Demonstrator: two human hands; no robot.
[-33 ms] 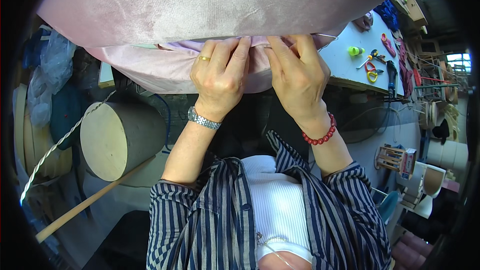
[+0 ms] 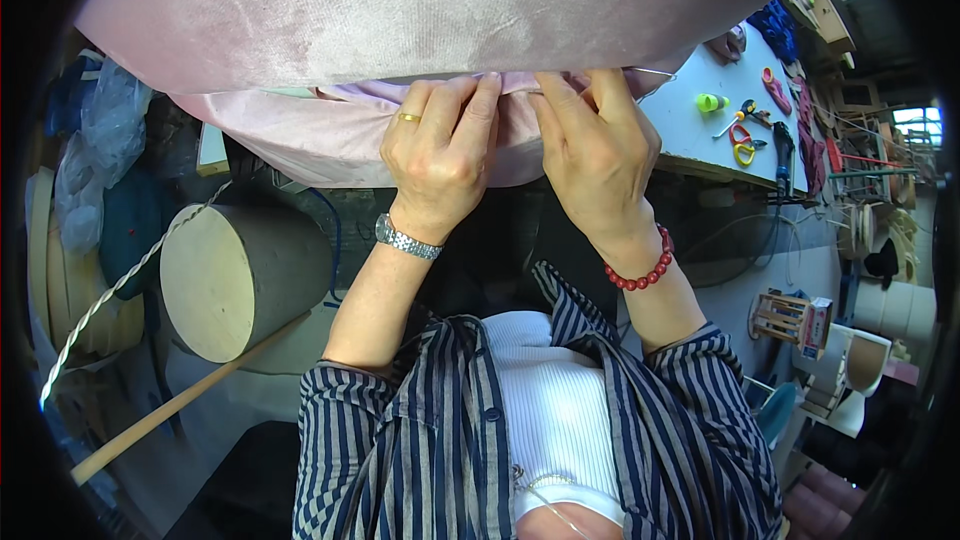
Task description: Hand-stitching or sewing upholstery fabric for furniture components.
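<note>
Both hands, left hand [image 2: 440, 155] and right hand [image 2: 595, 150], fingers clamped on pink velvet fabric [image 2: 400, 10] edge; tucking partway done, right end left.

The pink cloth [image 2: 400, 10] looks soft and shiny like velvet. Below it, the round drum [image 2: 235, 280] looks dull and smooth.
</note>
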